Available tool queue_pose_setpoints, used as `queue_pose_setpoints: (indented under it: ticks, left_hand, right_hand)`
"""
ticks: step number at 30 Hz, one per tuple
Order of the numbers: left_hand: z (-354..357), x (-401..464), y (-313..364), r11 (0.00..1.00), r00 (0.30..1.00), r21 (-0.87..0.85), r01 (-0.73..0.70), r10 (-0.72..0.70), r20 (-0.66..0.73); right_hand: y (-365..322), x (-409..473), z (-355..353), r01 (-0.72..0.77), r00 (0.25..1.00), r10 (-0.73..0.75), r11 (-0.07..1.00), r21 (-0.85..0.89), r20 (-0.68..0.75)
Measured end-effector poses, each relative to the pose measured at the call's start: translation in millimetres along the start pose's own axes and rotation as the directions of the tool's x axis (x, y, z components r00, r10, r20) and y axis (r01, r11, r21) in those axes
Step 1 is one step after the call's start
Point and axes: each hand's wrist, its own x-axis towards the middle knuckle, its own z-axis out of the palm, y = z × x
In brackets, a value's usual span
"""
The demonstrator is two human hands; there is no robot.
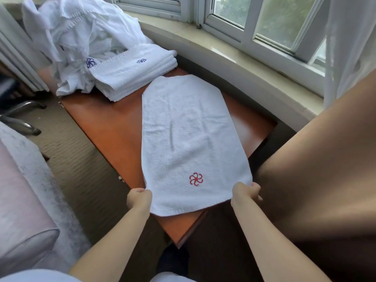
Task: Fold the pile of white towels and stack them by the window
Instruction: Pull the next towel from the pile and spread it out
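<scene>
While you pinch both near corners, the towel point(189, 135) lies spread along the orange table point(105, 123), ready for its fold.

Your left hand point(139, 198) and right hand point(245, 192) are each clenched on a corner of the near edge, which hangs slightly past the table's end. The far corners look tucked or curled under, so folding now could trap an uneven edge. Lift unevenly and the halves will likely skew, leaving the red emblem point(196, 179) off-centre. The folded stack point(134, 74) sits beyond, nearer the window point(254, 19), touching the unfolded pile point(81, 33); a careless placement could drag loose cloth over it.
</scene>
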Motion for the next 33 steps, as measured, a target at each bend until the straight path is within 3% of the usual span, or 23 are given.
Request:
queue_pose_setpoints:
  ticks: [1,3,4,7,9,16,23,28,33]
  left_hand:
    - [-1,-2,-3,0.999,1.0,0.037,0.013,-0.013,0.004]
    - [-4,-3,-10,0.995,0.999,0.104,0.011,-0.015,0.045]
    - [-6,-3,-12,0.992,0.997,0.124,-0.002,-0.007,0.07]
    - [-8,3,-3,0.988,0.994,0.134,-0.076,0.065,0.085]
    - [-5,11,15,0.978,0.988,0.165,-0.129,0.114,0.1]
    - [32,77,100,0.984,0.98,0.102,-0.147,0.131,0.148]
    - [60,140,159,0.968,0.99,0.211,-0.139,0.138,0.019]
    - [65,158,171,0.94,0.987,0.3,-0.16,0.155,0.042]
    - [60,155,173,0.96,0.992,0.253,-0.122,0.111,0.058]
  right_hand:
    - [5,6,-5,-0.049,0.999,0.049,0.999,-0.013,0.004]
    - [13,10,-18,0.009,0.993,0.002,0.996,-0.09,0.122]
    - [14,11,-20,0.05,0.99,-0.024,0.981,-0.187,0.143]
    - [7,-1,-14,0.168,0.977,-0.126,0.952,-0.256,0.171]
    - [-2,-8,0,0.321,0.929,-0.233,0.892,-0.318,0.286]
    - [-59,-3,85,0.519,0.801,-0.317,0.79,-0.325,0.508]
    - [-108,29,144,0.525,0.833,-0.36,0.754,-0.395,0.42]
    - [-127,46,157,0.486,0.872,-0.374,0.739,-0.467,0.316]
    - [-133,39,162,0.319,0.942,-0.243,0.867,-0.384,0.233]
